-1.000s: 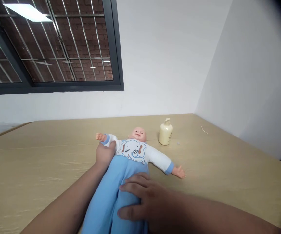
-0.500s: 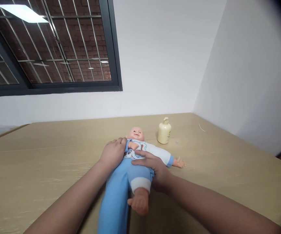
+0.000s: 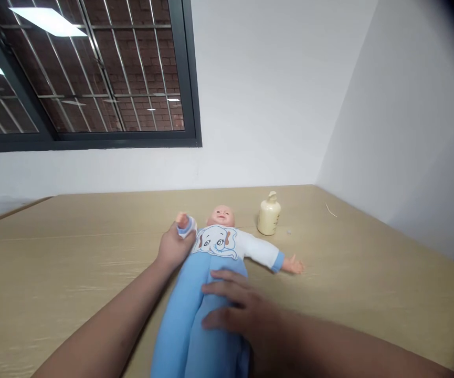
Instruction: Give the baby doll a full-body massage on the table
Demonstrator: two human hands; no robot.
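A baby doll in a white top with an elephant print and blue trousers lies on its back on the wooden table, head pointing away from me. My left hand grips the doll's arm on the left side, holding it raised so the small hand points up. My right hand rests flat, fingers spread, on the doll's blue trouser legs. The doll's other arm lies stretched out to the right on the table.
A cream pump bottle stands on the table just right of the doll's head. White walls meet in a corner behind the table. A dark-framed barred window is at the upper left.
My right hand has moved from the doll's chest down onto its legs, which now lie flat instead of one being bent up. My left hand has lifted the doll's arm away from its chest.
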